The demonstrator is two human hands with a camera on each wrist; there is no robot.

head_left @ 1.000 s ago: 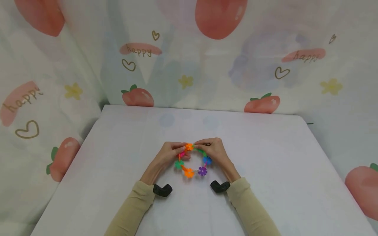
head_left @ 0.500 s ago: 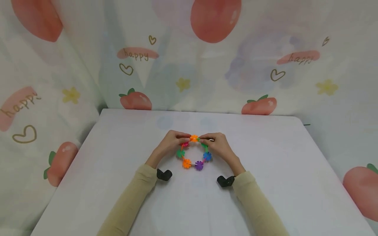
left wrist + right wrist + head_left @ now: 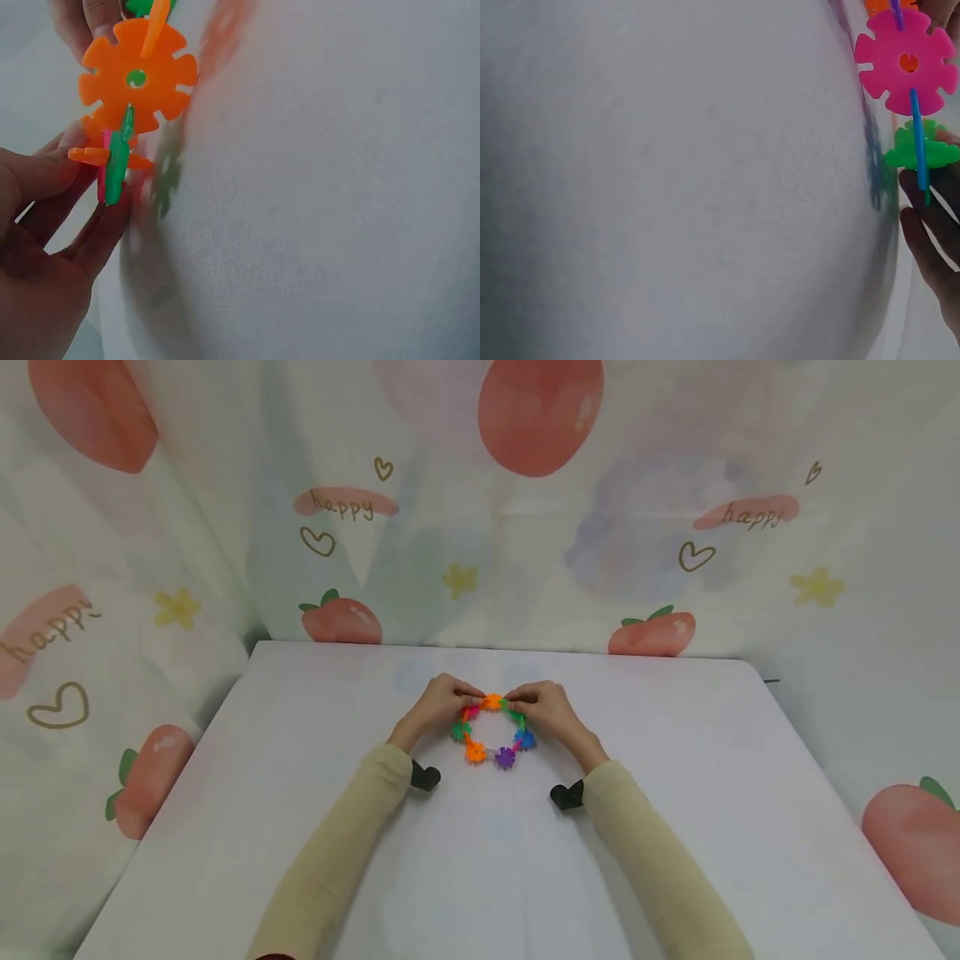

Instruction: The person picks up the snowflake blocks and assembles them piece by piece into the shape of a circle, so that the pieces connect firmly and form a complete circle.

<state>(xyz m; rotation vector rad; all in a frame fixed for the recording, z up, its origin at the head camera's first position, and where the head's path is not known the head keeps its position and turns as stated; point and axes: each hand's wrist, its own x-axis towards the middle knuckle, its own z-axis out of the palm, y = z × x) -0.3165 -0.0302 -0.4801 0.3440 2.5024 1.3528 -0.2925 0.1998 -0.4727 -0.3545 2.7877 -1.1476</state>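
Note:
A ring of slotted plastic snowflake discs (image 3: 505,758) in orange, pink, green, blue and purple is held over the white table. My left hand (image 3: 442,700) pinches its upper left part, beside the orange disc (image 3: 492,702) at the far side. On the upper right my right hand (image 3: 550,706) grips the ring by a green piece. An orange disc (image 3: 112,56) and a green one on edge show close to the left fingers in the left wrist view. In the right wrist view, a pink disc (image 3: 877,56) stands above green discs (image 3: 907,156) near the right fingers.
The white tabletop (image 3: 675,777) spreads around the hands, its far edge close to a printed curtain (image 3: 525,568). Another curtain (image 3: 90,677) hangs at the left. Black devices (image 3: 567,795) sit at both wrists, by the beige sleeves (image 3: 652,852).
Both hands have carried the ring away from the body, toward the table's far edge. They still hold it at its far side. The head view has shifted slightly.

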